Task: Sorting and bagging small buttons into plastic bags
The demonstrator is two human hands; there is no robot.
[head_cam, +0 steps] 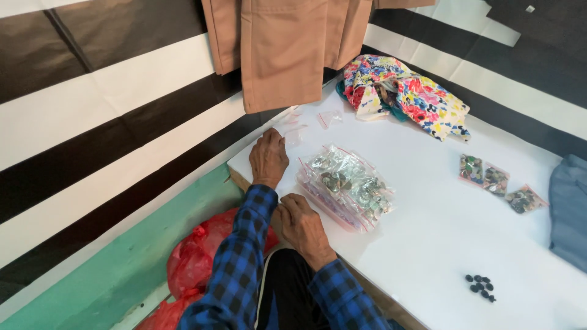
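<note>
My left hand [268, 157] lies palm down on the white table [428, 232] near its far left corner, fingers pointing at a few small empty clear bags [295, 131]. It holds nothing. My right hand [304, 227] rests at the table's near edge with its fingers curled in, close to my left sleeve; nothing shows in it. Just right of both hands lies a pile of clear zip bags [347, 185] filled with buttons.
Three small bags of buttons [496, 181] lie to the right, with several loose dark buttons [480, 287] nearer me. Floral cloth [403, 91] sits at the back, tan fabric [284, 49] hangs above, blue cloth [570, 208] at right. Red plastic bags [195, 263] lie beside the table.
</note>
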